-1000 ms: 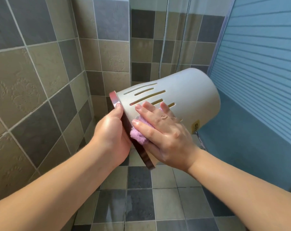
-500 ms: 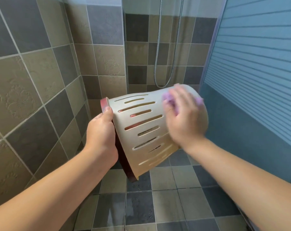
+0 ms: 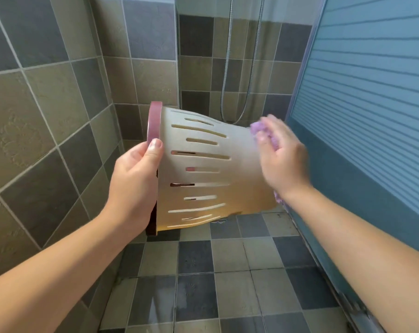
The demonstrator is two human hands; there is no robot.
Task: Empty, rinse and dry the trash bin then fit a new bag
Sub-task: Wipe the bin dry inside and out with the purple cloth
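The left hand [image 3: 134, 183] is pinching the pink rim of the slotted trash bin [image 3: 211, 169], sideways in mid-air over the floor tiles [image 3: 227, 272], while the right hand [image 3: 284, 162] is clutching a purple cloth [image 3: 260, 131] against its base, and a hard push there is risking levering it loose.

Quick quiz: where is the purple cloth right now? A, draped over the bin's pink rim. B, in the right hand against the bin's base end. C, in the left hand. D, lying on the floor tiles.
B: the right hand holds the purple cloth near the base of the bin.

A home bathroom: tiled walls [image 3: 47, 97], checkered floor tiles [image 3: 218, 272], hanging shower hose [image 3: 237, 92].
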